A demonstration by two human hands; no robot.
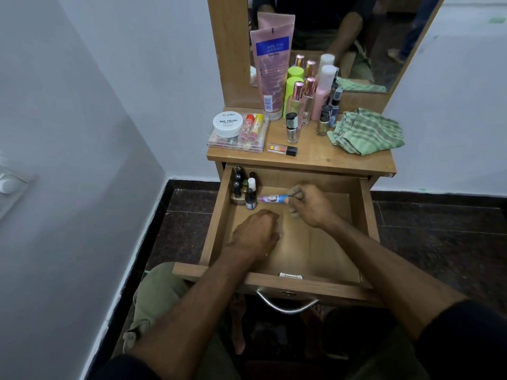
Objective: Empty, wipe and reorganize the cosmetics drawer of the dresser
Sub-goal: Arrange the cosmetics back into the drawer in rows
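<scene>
Open drawer (366, 215) under the table (343, 157), right hand (310, 205) pinching a tube (273, 199) lying inside the drawer, beside bottles (244, 190) in its far left corner, left hand (255, 234) curled, holding nothing, cloth (367, 131) on the table above the drawer

The open drawer of light brown wood (219, 223) has a smooth, matt bottom and a curved handle of shiny metal (286, 305). The green striped cloth (367, 131) looks soft and rough. The round white jar of plastic (228, 123) is glossy.
</scene>
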